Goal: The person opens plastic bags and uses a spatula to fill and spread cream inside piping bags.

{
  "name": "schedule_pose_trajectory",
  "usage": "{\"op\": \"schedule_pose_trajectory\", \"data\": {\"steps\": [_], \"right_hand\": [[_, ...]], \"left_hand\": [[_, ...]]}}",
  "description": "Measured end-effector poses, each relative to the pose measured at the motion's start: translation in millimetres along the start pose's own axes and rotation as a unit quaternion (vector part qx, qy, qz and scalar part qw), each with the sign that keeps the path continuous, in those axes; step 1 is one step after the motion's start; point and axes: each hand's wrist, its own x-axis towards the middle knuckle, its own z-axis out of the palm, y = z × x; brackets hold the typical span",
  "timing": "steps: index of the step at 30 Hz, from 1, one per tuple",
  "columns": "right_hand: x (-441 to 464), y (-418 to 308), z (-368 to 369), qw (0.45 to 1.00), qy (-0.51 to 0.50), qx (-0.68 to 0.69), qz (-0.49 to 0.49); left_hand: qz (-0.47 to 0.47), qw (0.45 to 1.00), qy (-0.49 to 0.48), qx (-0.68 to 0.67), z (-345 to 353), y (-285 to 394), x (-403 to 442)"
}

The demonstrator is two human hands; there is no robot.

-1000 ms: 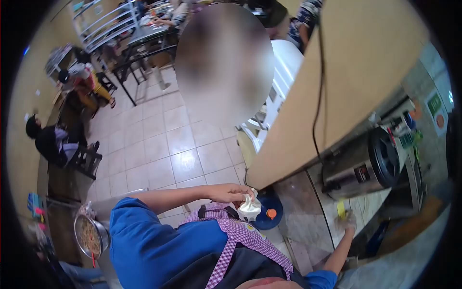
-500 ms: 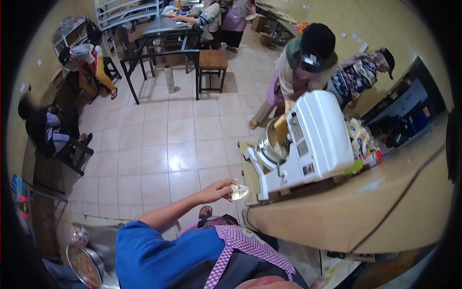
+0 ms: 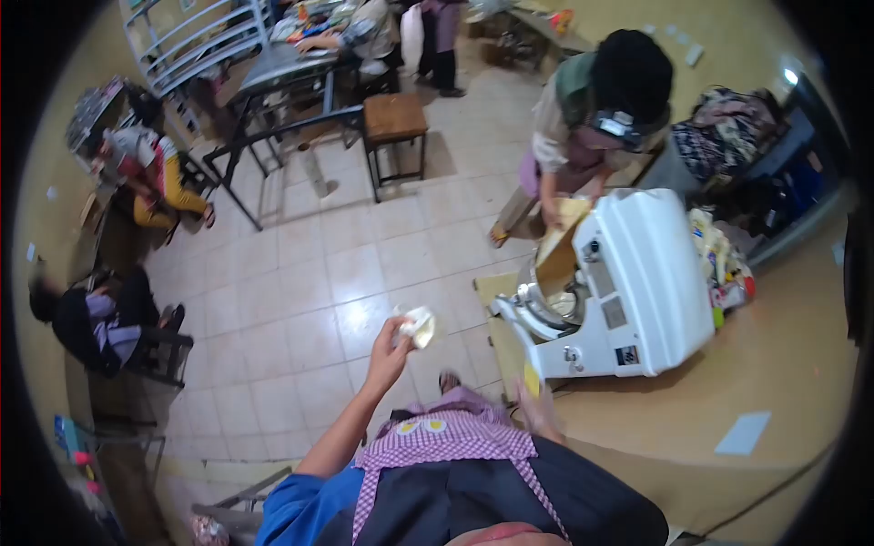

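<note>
My left hand [image 3: 389, 353] is closed on a crumpled, pale yellowish-white wrapper [image 3: 420, 326], held out over the tiled floor. Low at the table's edge, my right hand [image 3: 539, 411] is smeared by motion. A small yellow patch [image 3: 532, 379] lies at its fingertips, by the front corner of the mixer; whether the hand grips it I cannot tell. The white stand mixer [image 3: 637, 282] has a metal bowl [image 3: 539, 314] on its left. Across from me, a co-worker's hands hold a tan sheet or board [image 3: 563, 238] that slants into the bowl.
Bottles and packets [image 3: 719, 264] stand behind the mixer on the table [image 3: 665, 423]; a pale paper [image 3: 743, 433] lies there. A wooden stool [image 3: 395, 118] and a metal-framed table [image 3: 282, 68] stand farther back. Two people sit along the left wall, and others are at the back.
My left hand has moved left and up with the wrapper, away from the mixer. My right hand has come into view. My view has turned, and the co-worker's head has shifted.
</note>
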Motion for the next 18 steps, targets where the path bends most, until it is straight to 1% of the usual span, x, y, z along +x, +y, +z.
{"op": "schedule_pose_trajectory", "data": {"steps": [1, 2, 3, 5, 6, 8, 9, 11, 12, 13, 15, 16, 17, 18], "right_hand": [[15, -41, 12, 0.989, -0.090, 0.060, -0.100], [50, -56, 30, 0.944, -0.170, 0.159, -0.236], [88, -78, 42, 0.845, -0.077, -0.204, -0.488], [63, -191, 59, 0.893, -0.160, -0.031, -0.420], [71, -213, 66, 0.891, -0.168, -0.029, -0.420], [101, -257, 80, 0.902, -0.224, -0.047, -0.365], [116, -275, 88, 0.902, -0.228, -0.045, -0.364], [149, -317, 103, 0.891, -0.236, 0.081, -0.379], [177, -329, 114, 0.901, -0.232, 0.092, -0.354], [199, -350, 123, 0.899, -0.227, 0.095, -0.362], [232, -381, 138, 0.868, -0.277, 0.182, -0.369], [255, -393, 143, 0.861, -0.301, 0.148, -0.382], [268, -407, 144, 0.865, -0.285, 0.148, -0.386], [280, -422, 147, 0.870, -0.281, 0.102, -0.392]], "left_hand": [[0.002, 1.000, 0.011, 0.011, 4, 1, 17], [0.007, 1.000, 0.021, 0.022, 7, 3, 37], [0.010, 0.999, 0.029, 0.033, 9, 3, 56], [-0.048, 0.999, 0.016, -0.011, 14, 22, 98], [-0.049, 0.999, 0.023, -0.008, 16, 24, 120], [-0.003, 1.000, 0.016, -0.011, 15, 29, 172], [-0.005, 1.000, 0.018, -0.008, 12, 30, 195], [0.025, 0.998, 0.021, 0.059, 7, 40, 247], [0.031, 0.995, 0.015, 0.096, 4, 49, 270], [0.040, 0.994, 0.011, 0.098, -2, 54, 296], [0.061, 0.990, 0.016, 0.125, -15, 54, 338], [0.080, 0.985, 0.021, 0.150, -21, 60, 357], [0.089, 0.986, 0.026, 0.141, -24, 58, 378], [0.071, 0.987, 0.022, 0.140, -28, 58, 398]]}}
